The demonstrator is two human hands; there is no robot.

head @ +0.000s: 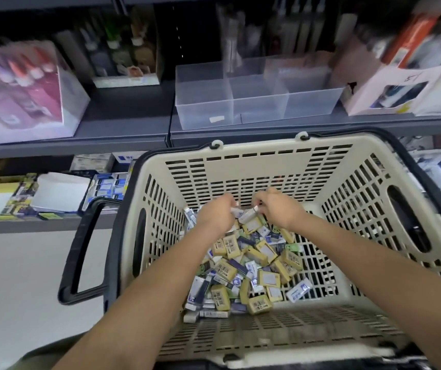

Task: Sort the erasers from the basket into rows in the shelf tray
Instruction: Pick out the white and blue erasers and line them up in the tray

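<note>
A beige slotted basket point(256, 166) with black handles stands below the shelf. A heap of several small erasers point(248, 268) in yellow, white and dark blue sleeves lies on its floor. Both my hands reach into the far end of the heap. My left hand point(218, 213) grips a small white eraser point(236, 211) at its fingertips. My right hand point(276, 208) pinches a white and blue eraser point(248, 216). A clear plastic shelf tray point(203, 108) with dividers stands on the grey shelf above the basket; its compartments look bare.
A clear box of pink and white bottles point(24, 94) sits at the left of the shelf. White and pink boxes point(401, 84) crowd the right. The lower shelf holds packaged stationery point(53, 193). The basket's black handle point(83, 252) sticks out to the left.
</note>
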